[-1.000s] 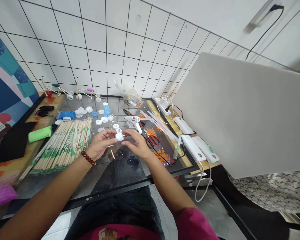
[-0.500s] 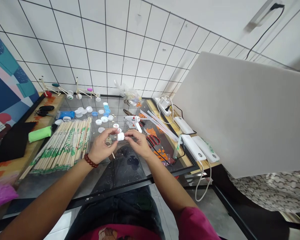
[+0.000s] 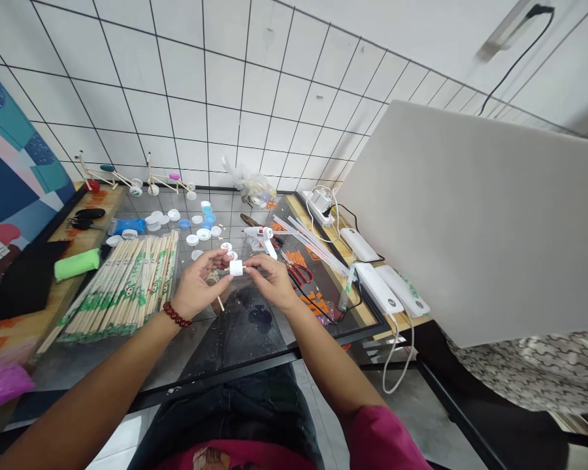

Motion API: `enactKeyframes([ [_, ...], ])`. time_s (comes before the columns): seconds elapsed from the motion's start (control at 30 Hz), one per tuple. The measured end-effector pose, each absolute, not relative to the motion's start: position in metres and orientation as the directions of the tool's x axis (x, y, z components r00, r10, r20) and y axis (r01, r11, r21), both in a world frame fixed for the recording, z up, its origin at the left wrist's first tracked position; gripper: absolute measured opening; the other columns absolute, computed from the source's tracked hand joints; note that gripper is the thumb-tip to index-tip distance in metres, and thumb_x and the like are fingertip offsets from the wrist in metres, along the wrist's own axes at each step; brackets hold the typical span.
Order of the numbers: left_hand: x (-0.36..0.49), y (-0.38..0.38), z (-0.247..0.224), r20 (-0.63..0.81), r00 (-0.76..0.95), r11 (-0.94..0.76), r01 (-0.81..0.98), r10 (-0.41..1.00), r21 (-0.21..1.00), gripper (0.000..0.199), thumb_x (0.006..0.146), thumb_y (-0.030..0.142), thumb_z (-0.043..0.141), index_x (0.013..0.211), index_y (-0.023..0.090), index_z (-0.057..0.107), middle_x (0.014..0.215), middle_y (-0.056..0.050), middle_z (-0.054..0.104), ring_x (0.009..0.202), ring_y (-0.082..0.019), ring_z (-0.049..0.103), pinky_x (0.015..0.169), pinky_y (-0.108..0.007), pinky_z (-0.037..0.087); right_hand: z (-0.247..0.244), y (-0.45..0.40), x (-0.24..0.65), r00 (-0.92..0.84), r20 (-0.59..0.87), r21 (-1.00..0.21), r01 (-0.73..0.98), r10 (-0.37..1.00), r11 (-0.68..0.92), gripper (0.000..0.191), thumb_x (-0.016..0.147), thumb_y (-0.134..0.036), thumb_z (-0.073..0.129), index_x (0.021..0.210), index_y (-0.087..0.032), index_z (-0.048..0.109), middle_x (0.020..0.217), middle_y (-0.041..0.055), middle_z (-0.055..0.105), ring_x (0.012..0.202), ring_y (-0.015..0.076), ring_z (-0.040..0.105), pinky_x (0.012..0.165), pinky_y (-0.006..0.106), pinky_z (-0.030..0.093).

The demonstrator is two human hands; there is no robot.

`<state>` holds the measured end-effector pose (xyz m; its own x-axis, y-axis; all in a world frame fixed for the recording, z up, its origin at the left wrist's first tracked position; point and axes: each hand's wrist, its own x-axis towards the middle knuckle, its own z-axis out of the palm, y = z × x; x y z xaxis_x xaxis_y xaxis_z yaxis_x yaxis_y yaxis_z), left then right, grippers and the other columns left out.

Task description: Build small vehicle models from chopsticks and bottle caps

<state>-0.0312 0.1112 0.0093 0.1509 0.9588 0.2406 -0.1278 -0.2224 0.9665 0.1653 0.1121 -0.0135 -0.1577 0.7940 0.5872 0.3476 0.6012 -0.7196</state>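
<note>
In front of me, above the glass tabletop, is a white bottle-cap piece (image 3: 236, 267) that looks like two caps joined face to face. My left hand (image 3: 198, 282), wearing a brown bead bracelet, has its thumb and fingertips closed at the piece's left side. My right hand (image 3: 270, 281) pinches a thin pale stick (image 3: 245, 267) that meets the piece from the right. Just behind the piece lie other white caps (image 3: 227, 247). Partly hidden by my left hand is a brownish round object, with a short wooden stick (image 3: 220, 303) below it.
Packed chopsticks (image 3: 122, 284) lie to the left, near a green roll (image 3: 77, 264). White and blue caps (image 3: 204, 234) are scattered behind my hands. A glue gun (image 3: 262, 236), red-handled scissors (image 3: 301, 274) and clear glue sticks (image 3: 313, 245) lie right. Small stick models (image 3: 166, 179) stand by the wall.
The cap piece has turned slightly between my hands, and my left fingertips have shifted a little on it. My right hand keeps its pinch. The view has moved very slightly.
</note>
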Motion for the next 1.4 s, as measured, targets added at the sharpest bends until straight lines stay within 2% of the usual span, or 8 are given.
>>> enactKeyframes([
  [0.17,-0.033,0.116,0.007,0.18,0.131,-0.165,-0.116,0.975,0.979,0.034,0.062,0.022,0.088,0.093,0.019,0.073,0.096,-0.007,0.074,0.092,-0.02,0.068,0.095,-0.036,0.053,-0.013,0.113,0.168,-0.05,0.549,-0.783,0.32,0.834,0.534,0.019,0.093,-0.037,0.062,0.093,-0.02,0.072,0.089,0.0046,0.073,0.084,0.0182,0.066,0.08,0.032,0.053],
  [0.3,-0.035,0.122,-0.004,0.182,0.124,-0.177,-0.049,0.975,0.983,0.025,0.064,0.029,0.088,0.083,0.019,0.076,0.085,-0.005,0.073,0.082,-0.019,0.067,0.085,-0.033,0.054,-0.014,0.113,0.167,-0.058,0.544,-0.781,0.328,0.837,0.531,0.019,0.093,-0.037,0.063,0.093,-0.021,0.071,0.088,0.0041,0.072,0.083,0.0178,0.065,0.078,0.032,0.053],
  [0.53,-0.038,0.124,-0.008,0.138,0.145,-0.137,-0.023,0.98,0.99,0.027,0.068,0.041,0.085,0.079,0.018,0.076,0.075,-0.004,0.072,0.07,-0.017,0.065,0.071,-0.029,0.053,-0.015,0.112,0.165,-0.126,0.562,-0.752,0.334,0.817,0.569,0.019,0.094,-0.038,0.063,0.092,-0.02,0.071,0.084,0.0038,0.07,0.081,0.0175,0.064,0.078,0.032,0.053],
  [0.63,-0.038,0.124,-0.004,0.043,0.161,-0.029,-0.091,0.986,0.995,0.032,0.066,0.045,0.086,0.075,0.017,0.075,0.067,-0.004,0.07,0.065,-0.016,0.064,0.066,-0.028,0.052,-0.016,0.112,0.166,-0.12,0.55,-0.772,0.304,0.826,0.558,0.023,0.091,-0.039,0.068,0.104,-0.02,0.07,0.092,0.0047,0.07,0.082,0.0169,0.064,0.08,0.032,0.054],
  [0.73,-0.038,0.125,-0.001,-0.06,0.154,0.089,-0.188,0.986,0.978,0.036,0.06,0.046,0.089,0.071,0.016,0.073,0.065,-0.004,0.068,0.062,-0.015,0.063,0.064,-0.028,0.052,-0.017,0.113,0.167,-0.153,0.551,-0.766,0.297,0.82,0.57,0.039,0.086,-0.04,0.074,0.12,-0.022,0.065,0.101,0.006,0.069,0.086,0.0175,0.063,0.083,0.034,0.055],
  [0.83,-0.038,0.126,0.002,-0.138,0.166,0.177,-0.251,0.976,0.952,0.04,0.054,0.045,0.092,0.069,0.014,0.072,0.065,-0.004,0.068,0.06,-0.014,0.062,0.061,-0.027,0.051,-0.018,0.114,0.168,-0.192,0.551,-0.753,0.304,0.812,0.583,0.044,0.086,-0.04,0.075,0.125,-0.023,0.064,0.106,0.0066,0.069,0.088,0.0179,0.062,0.086,0.035,0.054],
  [1.1,-0.038,0.124,0.003,-0.191,0.245,0.245,-0.214,0.95,0.945,0.042,0.057,0.048,0.09,0.07,0.012,0.072,0.066,-0.004,0.066,0.06,-0.013,0.06,0.06,-0.026,0.049,-0.018,0.114,0.166,-0.162,0.568,-0.74,0.33,0.807,0.587,0.014,0.093,-0.028,0.064,0.1,-0.02,0.073,0.089,0.0047,0.071,0.082,0.0163,0.064,0.079,0.03,0.051],
  [1.4,-0.038,0.124,0.0,-0.134,0.263,0.2,-0.245,0.956,0.949,0.045,0.062,0.05,0.088,0.085,0.013,0.075,0.074,-0.005,0.07,0.064,-0.014,0.064,0.061,-0.027,0.051,-0.019,0.115,0.166,-0.096,0.518,-0.785,0.342,0.85,0.517,0.015,0.091,-0.031,0.063,0.089,-0.019,0.071,0.082,0.0026,0.07,0.077,0.0158,0.063,0.074,0.028,0.049],
])
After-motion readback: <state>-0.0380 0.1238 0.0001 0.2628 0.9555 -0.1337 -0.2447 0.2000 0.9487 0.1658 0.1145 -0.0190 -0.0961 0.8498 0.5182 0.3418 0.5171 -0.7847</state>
